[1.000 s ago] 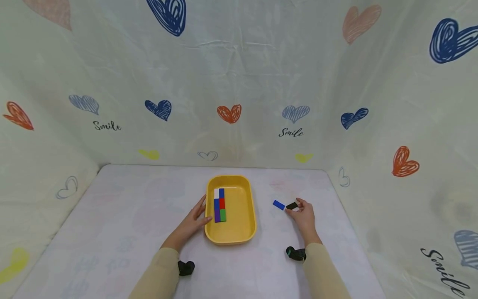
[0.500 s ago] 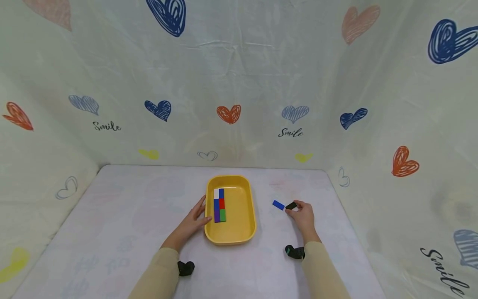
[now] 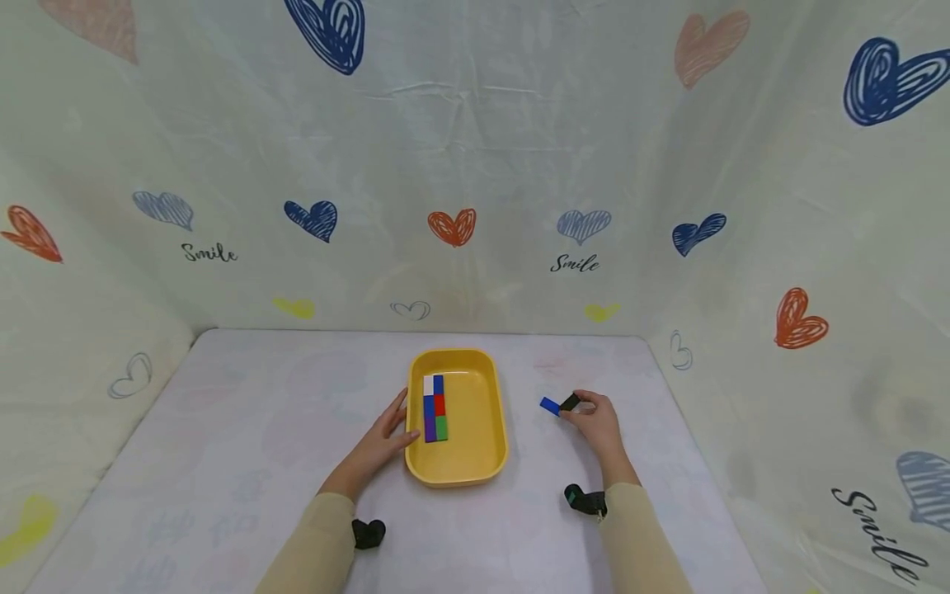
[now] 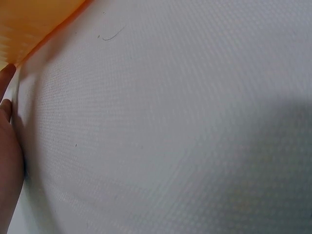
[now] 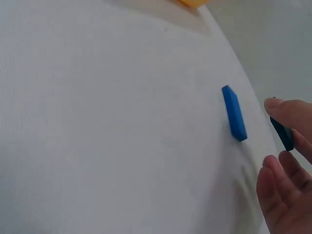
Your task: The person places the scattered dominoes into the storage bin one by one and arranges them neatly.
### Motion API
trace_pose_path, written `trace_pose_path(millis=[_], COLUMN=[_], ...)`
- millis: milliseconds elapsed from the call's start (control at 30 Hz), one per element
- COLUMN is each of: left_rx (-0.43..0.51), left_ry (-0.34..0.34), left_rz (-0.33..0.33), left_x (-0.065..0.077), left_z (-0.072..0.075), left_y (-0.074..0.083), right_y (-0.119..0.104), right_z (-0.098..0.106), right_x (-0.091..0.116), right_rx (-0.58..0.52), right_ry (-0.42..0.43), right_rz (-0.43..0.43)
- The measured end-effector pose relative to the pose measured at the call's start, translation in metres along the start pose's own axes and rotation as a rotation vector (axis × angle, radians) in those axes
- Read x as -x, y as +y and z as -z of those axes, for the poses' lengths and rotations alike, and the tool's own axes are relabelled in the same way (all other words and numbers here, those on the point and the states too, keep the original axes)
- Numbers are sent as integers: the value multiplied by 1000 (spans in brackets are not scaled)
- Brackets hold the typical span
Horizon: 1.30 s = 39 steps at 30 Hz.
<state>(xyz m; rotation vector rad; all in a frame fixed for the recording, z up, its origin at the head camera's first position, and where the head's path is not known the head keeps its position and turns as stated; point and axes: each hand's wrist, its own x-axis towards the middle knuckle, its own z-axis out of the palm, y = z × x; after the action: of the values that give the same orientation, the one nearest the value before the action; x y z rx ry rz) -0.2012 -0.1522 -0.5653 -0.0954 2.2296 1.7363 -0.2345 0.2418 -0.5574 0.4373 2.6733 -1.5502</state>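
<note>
A yellow tray (image 3: 486, 474) holds several small coloured blocks in two columns: white, blue, purple, red and green. My left hand (image 3: 378, 445) rests at the tray's left side, its fingers along the outer wall and its thumb on the rim. In the left wrist view only part of that hand (image 4: 9, 156) shows, beside the tray's wall (image 4: 39, 24). My right hand (image 3: 599, 422) pinches a black block (image 3: 569, 402) between thumb and fingers, the block tilted above the table. Just left of it, a blue block (image 3: 549, 406) lies on the table, also seen as a blue block (image 5: 235, 113) in the right wrist view.
A white-covered table (image 3: 260, 429) spreads around the tray. Behind it hangs a pale curtain (image 3: 505, 165) printed with hearts, which also runs along both sides. Black wrist devices (image 3: 369, 534) stick out by the sleeves.
My right hand has shifted slightly left and tilted the black block more steeply, bringing it closer to the blue block in the head view. The left hand and tray have stayed put.
</note>
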Motion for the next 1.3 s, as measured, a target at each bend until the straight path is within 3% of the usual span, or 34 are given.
trace_pose_path(millis=[300,667,933,1300], left_rx=[-5,-4,-1,12], left_ry=[-2,-4,-7,-15], left_rz=[7,2,-7,-23], left_x=[2,3,1,0], left_z=[0,0,0,2], left_y=[3,3,1,1], right_y=[-29,-77,-103,-121], right_z=[1,-18,-40,-78], right_x=[7,30,45,57], right_rx=[-48,-22,-27,-57], right_ry=[-83,-164,-246,-407], right_rz=[91,189,277,271])
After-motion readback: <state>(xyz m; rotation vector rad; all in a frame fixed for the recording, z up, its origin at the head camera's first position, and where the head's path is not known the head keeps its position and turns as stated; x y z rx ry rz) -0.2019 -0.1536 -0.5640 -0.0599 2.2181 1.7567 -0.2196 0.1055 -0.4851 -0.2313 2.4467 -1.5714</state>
